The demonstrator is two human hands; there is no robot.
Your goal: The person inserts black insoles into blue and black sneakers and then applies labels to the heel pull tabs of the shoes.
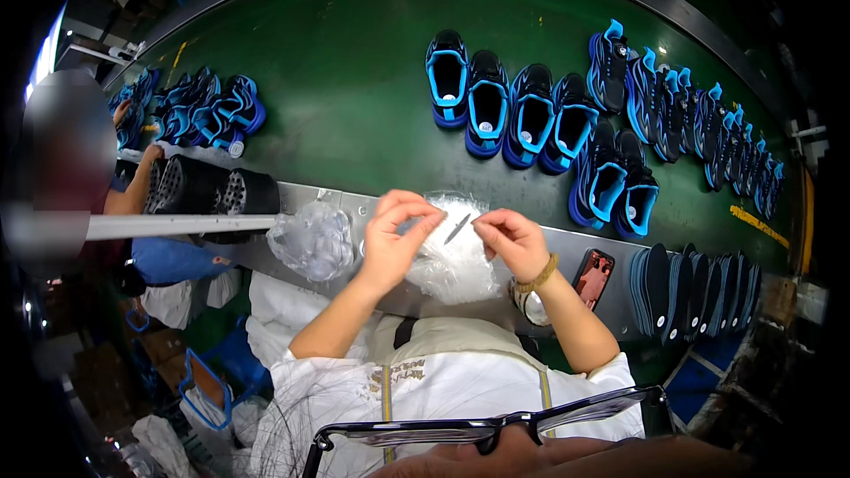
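Above a heap of see-through plastic bags [453, 270] at the table's front edge, my two hands face each other. Thumb and forefinger of my left hand [397, 237] are pinched together. Opposite it, my right hand [515, 243] is closed in a pinch too. A thin dark sliver [458, 228] shows between the fingertips, nearest the right ones; whether either hand grips it or a film of plastic cannot be told. Another bundle of crumpled see-through plastic [312, 241] lies left of my left hand.
Black-and-blue shoes [531, 115] stand in rows on the green belt [354, 80], more at far left. A red-and-black phone [593, 279], a tape roll [534, 306] and dark insoles [651, 292] lie to the right. Black moulded forms [190, 186] stand left, near another person [133, 190].
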